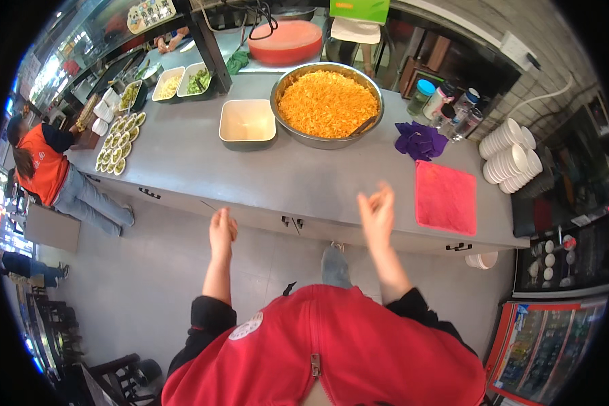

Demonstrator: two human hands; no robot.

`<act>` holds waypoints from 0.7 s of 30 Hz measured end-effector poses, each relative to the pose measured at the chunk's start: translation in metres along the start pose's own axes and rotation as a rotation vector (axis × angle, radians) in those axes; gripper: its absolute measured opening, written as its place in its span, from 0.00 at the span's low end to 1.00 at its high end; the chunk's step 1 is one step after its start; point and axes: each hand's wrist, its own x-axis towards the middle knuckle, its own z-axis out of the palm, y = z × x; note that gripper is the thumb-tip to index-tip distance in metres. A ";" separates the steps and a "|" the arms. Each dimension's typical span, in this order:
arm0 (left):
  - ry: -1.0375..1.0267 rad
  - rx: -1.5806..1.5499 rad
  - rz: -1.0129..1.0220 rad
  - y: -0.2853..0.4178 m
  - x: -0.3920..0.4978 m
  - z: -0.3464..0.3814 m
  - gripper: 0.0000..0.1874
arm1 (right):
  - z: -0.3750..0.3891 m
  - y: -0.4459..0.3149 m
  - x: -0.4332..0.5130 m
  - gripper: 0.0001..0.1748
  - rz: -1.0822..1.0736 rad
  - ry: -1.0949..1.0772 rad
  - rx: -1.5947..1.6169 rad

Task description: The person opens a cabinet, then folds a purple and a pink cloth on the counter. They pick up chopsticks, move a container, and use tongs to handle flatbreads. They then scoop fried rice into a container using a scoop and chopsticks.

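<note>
My left hand hangs in the air before the counter's front edge, its fingers curled closed with nothing seen in them. Over the counter's edge, my right hand is raised, slightly blurred, fingers partly spread and holding nothing. Beyond the hands, a large steel bowl holds orange shredded food, with a dark utensil handle at its right side. Left of the bowl stands an empty square cream container. A pink cloth lies flat to the right of my right hand, below a crumpled purple cloth.
Bottles and stacked white bowls stand at the right. Small dishes of food and two food containers sit at the left. A person in an orange vest stands at the counter's far left. Cabinet handles line its front.
</note>
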 end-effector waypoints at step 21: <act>-0.120 0.329 -0.247 0.108 0.231 0.054 0.35 | 0.032 -0.068 0.307 0.28 0.020 -0.495 -0.311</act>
